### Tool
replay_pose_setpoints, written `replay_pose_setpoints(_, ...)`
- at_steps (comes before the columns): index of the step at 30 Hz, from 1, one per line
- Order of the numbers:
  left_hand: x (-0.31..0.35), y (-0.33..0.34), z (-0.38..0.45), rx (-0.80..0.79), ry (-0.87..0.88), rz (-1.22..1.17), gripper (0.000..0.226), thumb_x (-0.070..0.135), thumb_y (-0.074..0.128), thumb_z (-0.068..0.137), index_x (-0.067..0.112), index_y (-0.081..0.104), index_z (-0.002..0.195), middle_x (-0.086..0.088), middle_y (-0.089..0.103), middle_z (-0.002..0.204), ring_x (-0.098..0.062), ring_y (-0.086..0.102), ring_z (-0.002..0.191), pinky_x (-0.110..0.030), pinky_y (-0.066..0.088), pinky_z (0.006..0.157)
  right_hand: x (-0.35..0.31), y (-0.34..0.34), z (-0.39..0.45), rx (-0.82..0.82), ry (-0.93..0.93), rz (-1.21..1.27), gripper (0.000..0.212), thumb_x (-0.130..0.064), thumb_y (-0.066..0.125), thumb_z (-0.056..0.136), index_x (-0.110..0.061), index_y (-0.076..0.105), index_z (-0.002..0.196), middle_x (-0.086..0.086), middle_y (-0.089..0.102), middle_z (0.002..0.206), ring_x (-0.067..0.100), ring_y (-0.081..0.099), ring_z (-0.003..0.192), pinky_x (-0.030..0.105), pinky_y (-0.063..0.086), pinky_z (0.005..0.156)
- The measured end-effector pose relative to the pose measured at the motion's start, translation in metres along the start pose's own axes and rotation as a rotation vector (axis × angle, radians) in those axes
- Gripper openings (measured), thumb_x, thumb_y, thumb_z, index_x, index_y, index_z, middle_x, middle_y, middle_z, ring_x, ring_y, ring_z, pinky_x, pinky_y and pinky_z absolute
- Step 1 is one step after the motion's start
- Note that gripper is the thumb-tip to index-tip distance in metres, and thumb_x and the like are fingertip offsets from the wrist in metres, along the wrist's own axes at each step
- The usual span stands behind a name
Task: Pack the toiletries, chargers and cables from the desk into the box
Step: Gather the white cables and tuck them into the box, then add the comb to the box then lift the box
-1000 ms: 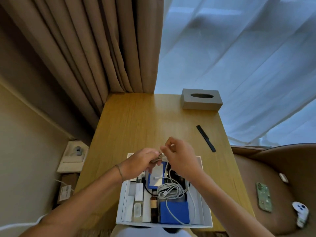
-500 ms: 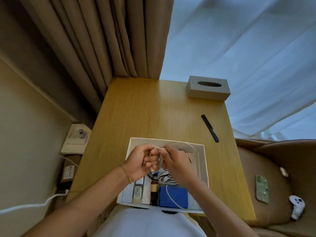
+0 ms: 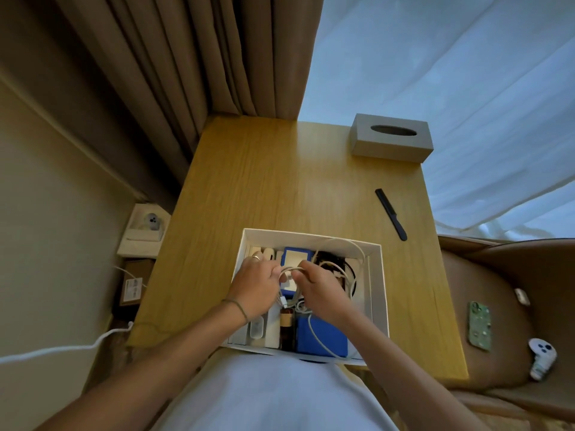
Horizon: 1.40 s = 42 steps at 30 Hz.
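A white open box (image 3: 378, 284) stands at the near edge of the wooden desk (image 3: 280, 188). Inside lie blue packages (image 3: 323, 337), white tubes and cases (image 3: 264, 328), a dark bottle (image 3: 287, 325) and coiled cables. Both hands are down inside the box. My left hand (image 3: 253, 286) and my right hand (image 3: 320, 290) each pinch the same white cable (image 3: 350, 247), whose loop arcs toward the box's far right corner. A black comb (image 3: 391, 214) lies on the desk to the right of the box.
A grey tissue box (image 3: 390, 140) sits at the desk's far right corner. Brown curtains hang behind the desk, sheer white ones to the right. On the brown seat at right lie a green phone (image 3: 480, 325) and a white controller (image 3: 543, 357). A wall socket (image 3: 149, 225) is left.
Both hands have come down from above the box into it with the white cable. The view has tilted, so the box now sits higher in the frame.
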State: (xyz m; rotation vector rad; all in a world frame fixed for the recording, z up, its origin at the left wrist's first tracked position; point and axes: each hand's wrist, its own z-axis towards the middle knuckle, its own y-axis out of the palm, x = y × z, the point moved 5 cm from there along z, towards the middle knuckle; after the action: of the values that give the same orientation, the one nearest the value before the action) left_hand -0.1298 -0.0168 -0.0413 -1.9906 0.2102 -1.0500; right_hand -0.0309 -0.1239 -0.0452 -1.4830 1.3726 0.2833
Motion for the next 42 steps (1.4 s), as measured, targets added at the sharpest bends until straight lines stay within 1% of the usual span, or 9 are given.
replay_pose_setpoints(3,-0.008,0.002,0.0,-0.123,0.023,0.082,0.03,0.016,0.05,0.1,0.022,0.068,0.076,0.001,0.056,0.083,-0.018,0.058,0.077,-0.023,0.042,0.063,0.009,0.016,0.005,-0.038,0.039,-0.139,0.029,-0.029,0.044,0.107,-0.009,0.061,0.095,0.009,0.064,0.081,0.018,0.053,0.067,0.04,0.046,0.063)
replay_pose_setpoints(7,-0.009,0.006,0.0,-0.131,0.054,0.343,0.016,0.015,0.066,0.091,0.021,0.075,0.102,0.001,0.07,0.09,-0.017,0.065,0.082,-0.028,0.053,0.073,0.017,0.036,0.01,-0.098,0.122,-0.282,0.031,-0.029,0.046,0.105,-0.008,0.065,0.092,0.011,0.071,0.087,0.026,0.067,0.077,0.043,0.057,0.07)
replay_pose_setpoints(10,-0.008,0.016,0.0,-0.235,0.038,0.528,0.011,0.018,0.066,0.09,0.019,0.072,0.1,0.002,0.055,0.08,-0.017,0.055,0.072,-0.028,0.045,0.065,0.021,0.045,0.011,-0.108,0.14,-0.446,0.027,-0.026,0.048,0.104,-0.007,0.064,0.093,0.011,0.067,0.088,0.027,0.064,0.078,0.037,0.048,0.06)
replay_pose_setpoints(15,-0.012,0.028,-0.001,-0.323,-0.001,0.592,0.002,0.018,0.064,0.09,0.018,0.065,0.091,-0.001,0.048,0.074,-0.019,0.049,0.067,-0.032,0.042,0.063,0.02,0.055,0.008,-0.112,0.117,-0.577,0.015,-0.017,0.053,0.101,-0.007,0.063,0.107,0.014,0.069,0.099,0.028,0.066,0.087,0.034,0.046,0.062)
replay_pose_setpoints(22,-0.013,0.041,-0.009,-0.343,0.018,0.629,0.007,0.012,0.063,0.09,0.016,0.062,0.084,0.0,0.045,0.065,-0.021,0.051,0.067,-0.033,0.042,0.064,0.014,0.017,-0.002,0.008,0.055,-0.395,0.028,-0.033,0.058,0.1,-0.015,0.063,0.121,0.005,0.073,0.104,0.02,0.068,0.085,0.036,0.058,0.074)
replay_pose_setpoints(26,-0.006,0.02,-0.011,-0.171,0.114,0.64,0.009,0.018,0.06,0.092,0.02,0.065,0.086,0.003,0.053,0.073,-0.017,0.05,0.069,-0.029,0.041,0.065,0.01,-0.032,-0.013,0.147,0.016,-0.213,0.017,-0.03,0.057,0.101,-0.024,0.071,0.107,-0.01,0.069,0.073,0.005,0.062,0.054,0.021,0.049,0.048)
replay_pose_setpoints(32,0.002,-0.034,-0.012,0.357,0.363,0.34,0.016,0.011,0.062,0.089,0.017,0.069,0.102,0.001,0.06,0.094,-0.015,0.05,0.088,-0.028,0.044,0.075,0.031,-0.116,-0.012,0.437,-0.004,-0.001,0.013,-0.029,0.059,0.1,-0.025,0.071,0.097,-0.003,0.067,0.062,0.008,0.054,0.048,0.025,0.045,0.046)
replay_pose_setpoints(36,-0.018,-0.045,0.001,0.4,0.157,0.246,0.045,0.012,0.064,0.088,0.019,0.055,0.132,-0.006,0.053,0.125,-0.017,0.051,0.093,-0.028,0.045,0.071,0.068,-0.163,0.016,0.641,0.071,0.03,0.015,-0.027,0.058,0.1,-0.023,0.072,0.104,-0.006,0.07,0.077,0.009,0.062,0.061,0.024,0.048,0.053)
replay_pose_setpoints(42,-0.023,-0.031,0.015,0.412,0.09,0.135,0.054,0.009,0.066,0.089,0.02,0.049,0.139,-0.007,0.045,0.127,-0.007,0.048,0.064,-0.016,0.036,0.047,0.142,-0.201,0.069,0.717,0.333,-0.119,0.011,-0.023,0.06,0.098,-0.021,0.07,0.103,-0.005,0.068,0.089,-0.004,0.049,0.064,0.019,0.033,0.05)
